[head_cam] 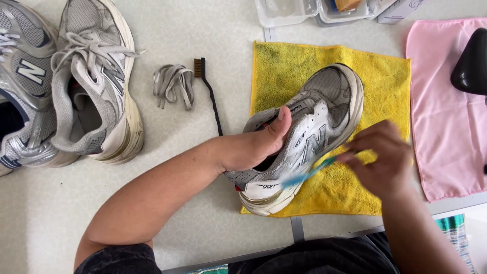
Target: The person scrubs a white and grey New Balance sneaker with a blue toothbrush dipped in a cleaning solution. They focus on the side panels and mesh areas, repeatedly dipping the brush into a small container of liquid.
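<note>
The left hand (256, 147) grips the shoe (304, 139) by its opening, on the yellow cloth (378, 76). At four o'clock, the right hand (383, 160) pinches a blue toothbrush (309, 172). The shoe looks light and bendy, so hold the firm heel.

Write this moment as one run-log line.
left hand: holds grey sneaker on yellow cloth | right hand: holds blue brush, blurred, at sneaker's side | loose laces on table
</note>
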